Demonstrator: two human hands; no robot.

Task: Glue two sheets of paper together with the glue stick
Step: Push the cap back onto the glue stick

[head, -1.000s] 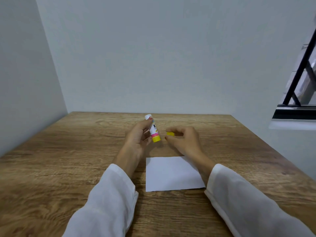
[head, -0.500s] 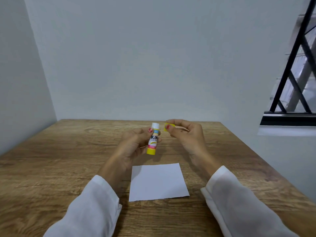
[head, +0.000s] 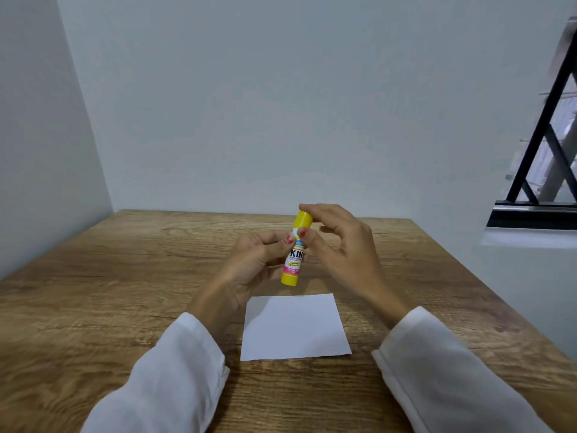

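Holding the glue stick (head: 294,259) upright above the far edge of the paper (head: 295,327), my left hand (head: 249,265) grips the tube around its middle, thumb on the label. My right hand (head: 338,242) pinches the yellow cap (head: 303,220) at the top between thumb and forefinger. The cap sits on the tube; whether it is fully seated or only resting there I cannot tell from this view.

Progress, as a judgement: only one white rectangle shows on the surface (head: 93,292), lying flat and square to me between my sleeves. It may be two sheets stacked, possibly already bonded, since I see no second sheet anywhere else. No glue streak shows on the top face. If the cap is going on, the gluing is likely finished and only setting the stick down remains. If it is coming off, spreading and pressing are all still ahead. The pictures do not settle which.

Surroundings: pale walls meet behind the surface on the far and left sides. A window with a black diagonal grille (head: 546,135) sits at upper right, well apart from the work. Nothing lies between my hands and the paper; my white sleeves rest on the surface just beside its left and right edges.
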